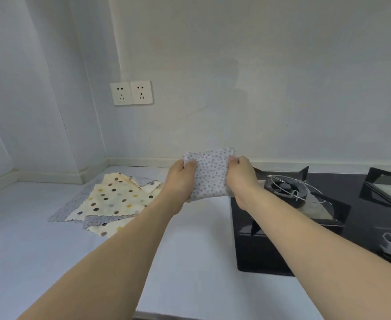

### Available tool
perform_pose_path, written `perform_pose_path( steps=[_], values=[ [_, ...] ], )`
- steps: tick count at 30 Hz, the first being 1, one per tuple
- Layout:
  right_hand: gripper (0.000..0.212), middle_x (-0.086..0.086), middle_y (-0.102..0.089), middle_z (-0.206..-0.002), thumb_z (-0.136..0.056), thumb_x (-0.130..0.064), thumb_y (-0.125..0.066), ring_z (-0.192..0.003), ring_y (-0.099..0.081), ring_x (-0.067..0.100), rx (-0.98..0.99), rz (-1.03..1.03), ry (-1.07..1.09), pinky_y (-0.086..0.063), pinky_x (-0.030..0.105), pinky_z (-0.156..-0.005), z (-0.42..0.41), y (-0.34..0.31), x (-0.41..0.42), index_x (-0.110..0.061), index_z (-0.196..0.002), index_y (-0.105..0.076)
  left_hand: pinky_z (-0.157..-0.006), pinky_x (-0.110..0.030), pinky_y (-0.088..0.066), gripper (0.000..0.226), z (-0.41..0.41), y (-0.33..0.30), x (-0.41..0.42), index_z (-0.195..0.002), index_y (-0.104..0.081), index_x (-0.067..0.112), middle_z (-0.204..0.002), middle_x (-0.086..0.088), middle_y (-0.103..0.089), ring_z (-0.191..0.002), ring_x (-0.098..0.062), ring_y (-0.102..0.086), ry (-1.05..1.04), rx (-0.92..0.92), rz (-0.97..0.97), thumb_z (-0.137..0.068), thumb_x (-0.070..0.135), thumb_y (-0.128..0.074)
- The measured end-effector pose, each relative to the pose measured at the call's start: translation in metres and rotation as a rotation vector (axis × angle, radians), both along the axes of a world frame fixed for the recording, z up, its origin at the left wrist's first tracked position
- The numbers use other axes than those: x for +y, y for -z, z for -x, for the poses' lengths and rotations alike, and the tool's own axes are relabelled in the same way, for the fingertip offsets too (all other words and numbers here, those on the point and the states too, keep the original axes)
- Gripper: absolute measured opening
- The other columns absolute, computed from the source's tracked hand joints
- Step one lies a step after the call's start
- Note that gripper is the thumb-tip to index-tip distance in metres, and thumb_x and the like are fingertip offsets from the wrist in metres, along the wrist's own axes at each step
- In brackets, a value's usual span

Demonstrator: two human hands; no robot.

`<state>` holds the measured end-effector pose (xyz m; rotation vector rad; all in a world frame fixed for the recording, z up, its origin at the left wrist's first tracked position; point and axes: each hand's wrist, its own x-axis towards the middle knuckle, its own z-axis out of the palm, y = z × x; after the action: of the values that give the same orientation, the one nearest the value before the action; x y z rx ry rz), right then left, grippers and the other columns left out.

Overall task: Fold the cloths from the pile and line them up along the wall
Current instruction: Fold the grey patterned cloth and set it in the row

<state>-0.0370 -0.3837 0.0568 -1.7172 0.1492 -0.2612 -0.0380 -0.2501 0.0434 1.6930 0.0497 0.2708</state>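
Both hands, left (182, 179) and right (241, 175), grip small folded grey-dotted white cloth (210, 174) above white table (189, 239) | near wall (236, 88), unplaced | pile of spotted cream and grey cloths (116, 199) unfolded

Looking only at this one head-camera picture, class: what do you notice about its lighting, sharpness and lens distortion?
Head view: soft, even light with only faint shadows; the wide lens bows the white wall corner and stretches the forearms; pale glare on the glossy black glass hob; slight softness on the grey-dotted white folded cloth in the grip of left hand and right hand.
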Motion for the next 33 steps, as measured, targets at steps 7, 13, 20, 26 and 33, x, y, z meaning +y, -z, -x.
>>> perform_pose_path(
  steps=[7,13,20,26,33],
  values=[
    [0.024,-0.002,-0.045,-0.082,-0.104,-0.026,-0.026,-0.069,-0.044,0.010,-0.023,0.092,0.053,-0.030,0.025,-0.052,-0.083,-0.126,-0.019,-0.011,-0.111,-0.043,-0.067,-0.031,-0.046,0.025,-0.081,-0.135,-0.020,-0.103,-0.047,0.010,-0.095,-0.005,-0.055,-0.082,-0.019,-0.056,-0.041,-0.079,-0.117,-0.103,0.034,-0.039],
    [0.025,0.002,-0.051,-0.090,-0.103,-0.025,-0.027,-0.077,-0.050,0.014,0.056,-0.095,0.139,-0.040,0.026,-0.062,-0.092,-0.245,-0.067,-0.010,-0.111,-0.045,-0.075,-0.043,-0.051,0.021,-0.085,-0.271,-0.074,-0.089,-0.043,0.020,-0.086,-0.002,-0.053,-0.075,-0.017,-0.053,-0.005,-0.084,-0.199,-0.104,0.034,-0.038],
    [0.026,0.010,-0.057,-0.105,-0.100,-0.020,-0.030,-0.086,-0.055,0.022,0.180,-0.175,0.157,-0.048,0.032,-0.071,-0.064,-0.266,-0.187,-0.010,-0.117,-0.048,-0.067,-0.028,-0.040,0.042,-0.064,-0.291,-0.186,-0.136,-0.038,0.011,-0.100,-0.008,-0.057,-0.077,-0.018,-0.052,0.096,-0.017,-0.283,-0.104,0.038,-0.035],
    [0.029,0.011,-0.058,-0.103,-0.100,-0.018,-0.031,-0.083,-0.055,0.023,0.172,-0.110,0.164,-0.045,0.028,-0.063,-0.056,-0.275,-0.319,-0.007,-0.116,-0.052,-0.084,-0.042,-0.054,0.033,-0.060,-0.293,-0.312,-0.119,-0.043,0.010,-0.102,-0.007,-0.059,-0.091,-0.021,-0.060,0.140,0.017,-0.203,-0.104,0.037,-0.034],
    [0.024,0.006,-0.057,-0.106,-0.101,-0.019,-0.033,-0.095,-0.058,0.023,0.151,-0.130,0.287,-0.051,0.030,-0.064,-0.067,-0.275,-0.443,-0.012,-0.113,-0.052,-0.080,-0.042,-0.055,0.032,-0.086,-0.293,-0.437,-0.113,-0.042,0.009,-0.100,-0.008,-0.058,-0.092,-0.024,-0.061,0.258,0.043,-0.187,-0.104,0.038,-0.032]
  ],
)
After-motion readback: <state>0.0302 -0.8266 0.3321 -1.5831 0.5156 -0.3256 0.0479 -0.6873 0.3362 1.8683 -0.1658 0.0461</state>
